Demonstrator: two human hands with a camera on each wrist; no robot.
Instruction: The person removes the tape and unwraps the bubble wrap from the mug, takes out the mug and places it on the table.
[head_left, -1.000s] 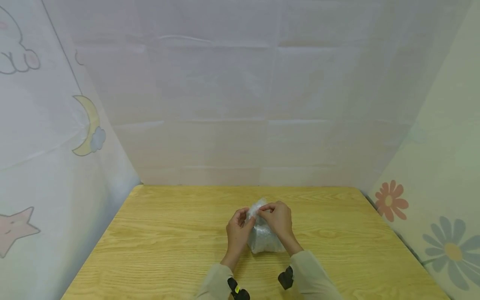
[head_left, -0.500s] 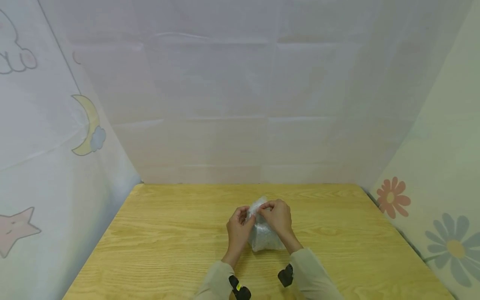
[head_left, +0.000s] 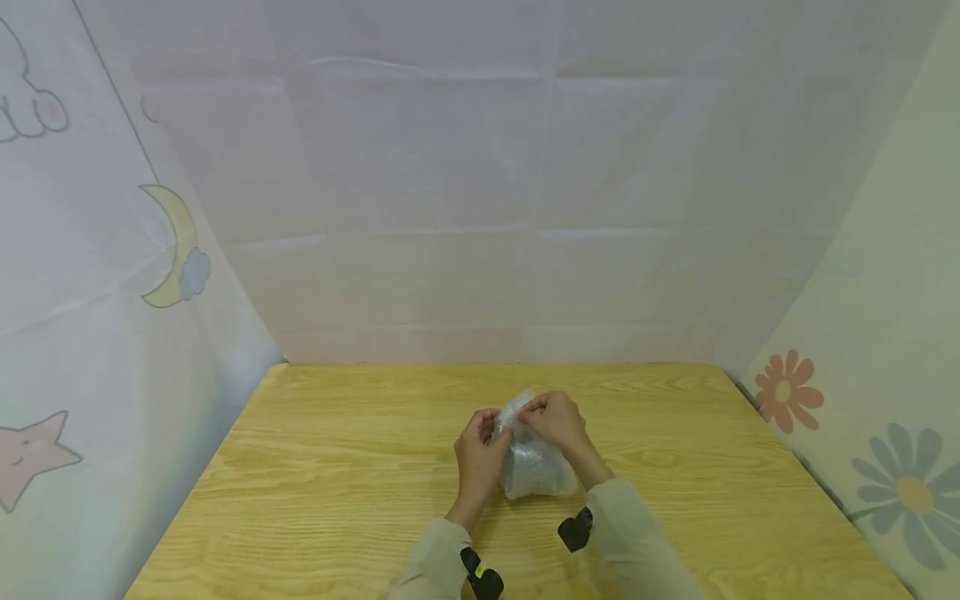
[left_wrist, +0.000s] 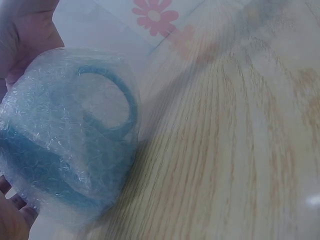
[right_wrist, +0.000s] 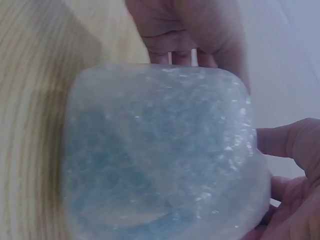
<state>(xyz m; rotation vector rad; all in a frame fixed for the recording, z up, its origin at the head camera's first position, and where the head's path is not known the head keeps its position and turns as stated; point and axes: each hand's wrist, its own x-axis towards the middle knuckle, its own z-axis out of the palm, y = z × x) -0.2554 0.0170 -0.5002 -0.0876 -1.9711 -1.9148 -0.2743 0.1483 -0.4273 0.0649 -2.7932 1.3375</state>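
A bubble wrap bag (head_left: 536,471) stands on the table, its upper end gathered between both hands. Through the plastic in the left wrist view shows a pale blue thing (left_wrist: 131,102) with a ring like a mug handle; its exact kind is blurred by the bubbles. My left hand (head_left: 478,454) pinches the left side of the bag's upper end between thumb and fingers. Thumb and forefinger of my right hand (head_left: 558,423) pinch the same end from the right. In the right wrist view, the bubble wrap (right_wrist: 165,145) fills the middle and hides part of the fingers.
The wooden table (head_left: 337,467) has a pale sheet wall (head_left: 450,208) behind its far edge. Printed side walls stand left and right, with a moon (head_left: 180,250) and flowers (head_left: 789,392). Small black cameras (head_left: 576,529) sit at both wrists.
My right hand has shifted slightly up and outward, still pinching the bag's upper end. The bag's lower right corner has moved a little to the right. My left hand is nearly still.
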